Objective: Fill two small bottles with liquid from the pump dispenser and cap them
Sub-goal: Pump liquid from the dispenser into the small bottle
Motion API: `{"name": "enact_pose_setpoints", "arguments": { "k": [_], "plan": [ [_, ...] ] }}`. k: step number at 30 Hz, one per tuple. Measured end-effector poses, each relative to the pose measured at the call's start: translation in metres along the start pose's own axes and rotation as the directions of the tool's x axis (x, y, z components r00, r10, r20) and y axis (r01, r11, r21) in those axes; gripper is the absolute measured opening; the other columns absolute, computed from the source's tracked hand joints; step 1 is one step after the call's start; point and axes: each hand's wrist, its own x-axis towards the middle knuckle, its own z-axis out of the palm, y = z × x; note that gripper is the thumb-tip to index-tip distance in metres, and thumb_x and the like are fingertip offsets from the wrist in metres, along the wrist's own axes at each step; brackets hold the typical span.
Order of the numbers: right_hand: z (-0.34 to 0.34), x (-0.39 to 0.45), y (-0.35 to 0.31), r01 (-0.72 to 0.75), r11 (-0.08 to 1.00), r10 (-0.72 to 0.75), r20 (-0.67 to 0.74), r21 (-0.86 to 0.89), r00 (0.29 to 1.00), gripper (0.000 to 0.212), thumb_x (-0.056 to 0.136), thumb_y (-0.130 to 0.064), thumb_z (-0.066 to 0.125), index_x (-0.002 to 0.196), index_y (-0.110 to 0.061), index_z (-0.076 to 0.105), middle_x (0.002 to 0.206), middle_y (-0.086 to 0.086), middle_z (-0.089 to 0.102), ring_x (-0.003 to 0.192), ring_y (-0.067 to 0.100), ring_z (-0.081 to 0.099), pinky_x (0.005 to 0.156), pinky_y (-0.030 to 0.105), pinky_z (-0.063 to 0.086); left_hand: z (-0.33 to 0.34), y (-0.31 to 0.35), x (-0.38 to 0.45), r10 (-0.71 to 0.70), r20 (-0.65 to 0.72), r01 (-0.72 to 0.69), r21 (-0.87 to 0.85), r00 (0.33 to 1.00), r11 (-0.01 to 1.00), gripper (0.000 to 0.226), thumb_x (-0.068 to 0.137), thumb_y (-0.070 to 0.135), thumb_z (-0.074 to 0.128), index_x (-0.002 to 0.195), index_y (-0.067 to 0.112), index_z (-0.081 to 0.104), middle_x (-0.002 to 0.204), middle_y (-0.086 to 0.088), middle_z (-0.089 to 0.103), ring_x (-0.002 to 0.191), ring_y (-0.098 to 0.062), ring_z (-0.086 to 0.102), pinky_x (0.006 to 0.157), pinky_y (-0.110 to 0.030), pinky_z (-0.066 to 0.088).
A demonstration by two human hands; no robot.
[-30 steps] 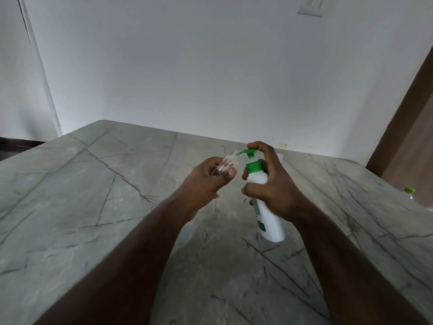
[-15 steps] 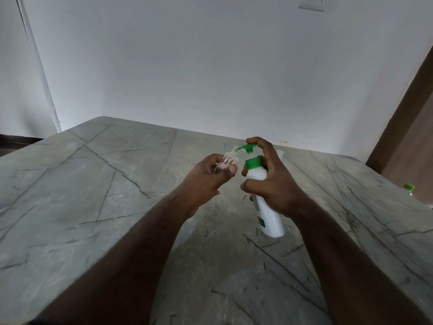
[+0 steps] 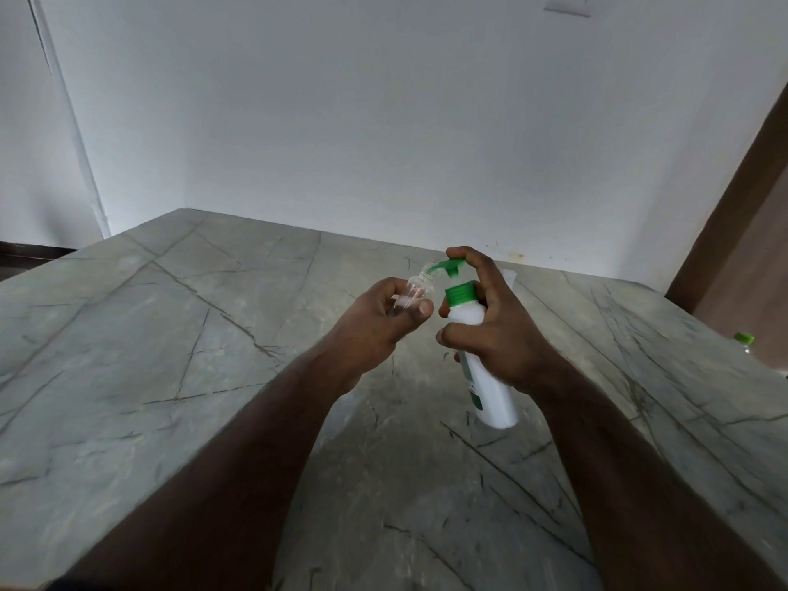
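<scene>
Pump dispenser (image 3: 477, 334) is gripped by the right hand (image 3: 494, 334); a small clear bottle (image 3: 415, 290) is pinched at its nozzle by the left hand (image 3: 375, 330).

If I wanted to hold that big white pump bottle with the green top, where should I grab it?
Probably around the upper body of the white plastic pump bottle, just under its green collar, coming from the right side. That is where the right hand holds it, wrapped round the narrow cylinder, leaving a finger free on the green pump head.

Left hand (image 3: 375, 324) holds small bottle (image 3: 415, 290) at pump dispenser (image 3: 477, 339) nozzle; right hand (image 3: 496, 330) grips dispenser.
</scene>
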Motion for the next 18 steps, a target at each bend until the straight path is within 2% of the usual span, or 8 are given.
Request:
{"name": "enact_pose_setpoints", "arguments": {
  "k": [4,7,12,15,18],
  "plan": [
    [-0.0008,-0.0006,-0.0005,0.013,1.000,-0.013,-0.015,-0.011,1.000,0.085,0.071,-0.002,0.076,0.136,-0.037,0.036,0.116,-0.006,0.055,0.090,0.020,0.063,0.067,0.025,0.059,0.0013,0.0014,-0.0023,0.010,0.014,-0.010,0.007,1.000,1.000,0.043,0.093,0.042,0.066,0.131,0.024,0.054,0.111,0.005,0.067,0.092,-0.012,0.062,0.071,-0.024,0.049],
    [-0.0013,-0.0006,-0.0008,0.010,1.000,-0.009,-0.022,0.011,1.000,0.080,0.069,-0.007,0.075,0.133,-0.035,0.037,0.114,-0.002,0.056,0.086,0.020,0.063,0.066,0.028,0.058,0.0013,0.0010,-0.0027,0.020,0.015,-0.021,0.018,1.000,1.000,0.041,0.093,0.042,0.067,0.129,0.025,0.057,0.107,0.004,0.068,0.093,-0.014,0.063,0.073,-0.026,0.050],
    [0.0026,0.0001,-0.0002,0.007,0.999,-0.006,-0.026,0.036,1.000,0.098,0.070,-0.001,0.077,0.146,-0.038,0.029,0.128,-0.002,0.051,0.091,0.020,0.063,0.072,0.033,0.060,0.0009,0.0008,-0.0012,0.025,-0.003,-0.025,-0.008,1.000,1.000,0.031,0.093,0.040,0.068,0.120,0.031,0.055,0.107,0.007,0.067,0.096,-0.014,0.063,0.074,-0.024,0.051],
    [0.0015,0.0001,-0.0008,0.004,0.999,-0.003,-0.032,0.039,0.999,0.103,0.072,0.003,0.078,0.148,-0.043,0.025,0.130,0.004,0.052,0.091,0.018,0.063,0.070,0.026,0.058,0.0009,0.0009,-0.0013,0.028,-0.019,-0.028,0.001,0.999,1.000,0.039,0.093,0.041,0.068,0.128,0.029,0.056,0.112,0.012,0.064,0.099,-0.010,0.061,0.072,-0.022,0.048],
    [-0.0012,-0.0015,-0.0016,-0.007,0.996,0.011,-0.048,0.084,0.999,0.104,0.069,-0.005,0.079,0.147,-0.047,0.026,0.128,0.009,0.054,0.089,0.021,0.064,0.067,0.030,0.060,0.0005,0.0012,-0.0018,0.030,-0.021,-0.030,-0.014,0.999,0.999,0.043,0.093,0.042,0.068,0.132,0.027,0.057,0.116,0.008,0.066,0.102,-0.011,0.062,0.073,-0.024,0.048]
  ]
}}
